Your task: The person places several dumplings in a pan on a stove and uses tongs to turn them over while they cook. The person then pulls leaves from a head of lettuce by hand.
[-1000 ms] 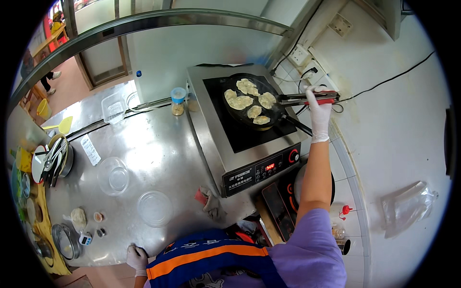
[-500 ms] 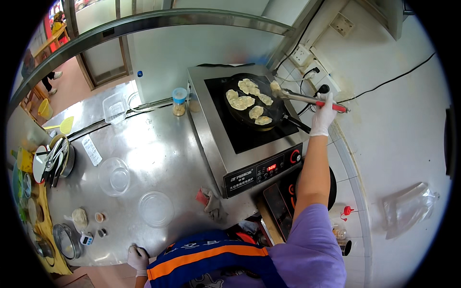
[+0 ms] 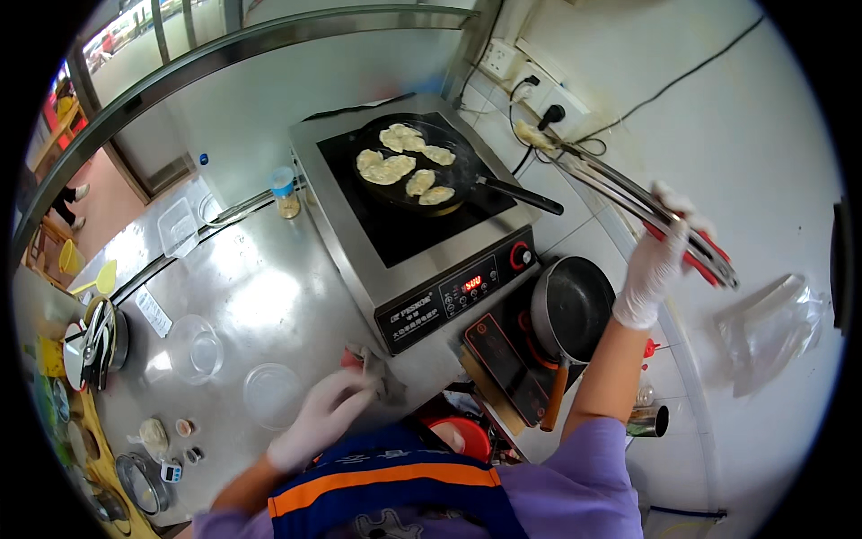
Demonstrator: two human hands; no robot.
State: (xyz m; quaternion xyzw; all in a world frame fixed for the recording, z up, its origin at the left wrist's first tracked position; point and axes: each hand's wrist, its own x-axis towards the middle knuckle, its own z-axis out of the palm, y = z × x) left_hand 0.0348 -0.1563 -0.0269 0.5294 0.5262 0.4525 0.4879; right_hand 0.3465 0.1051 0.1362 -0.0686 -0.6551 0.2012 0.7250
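Observation:
My right hand, in a white glove, grips the red handles of metal tongs, raised at the right. At the tongs' far tips is a pale dumpling, off the pan. Several browned dumplings lie in the black frying pan on the induction cooker. Over the steel counter, my gloved left hand has its fingers stretched out beside a grey cloth with a red patch. Whether the fingertips touch the cloth, I cannot tell.
A wooden-handled saucepan sits on a smaller cooker at right. Clear round plastic lids, a shaker jar and a bowl of utensils stand on the counter. Cords run along the wall.
The tongs and dumpling have been lifted from the pan toward the right wall. My left hand has moved from the counter's front edge up toward the cloth. The view has shifted right.

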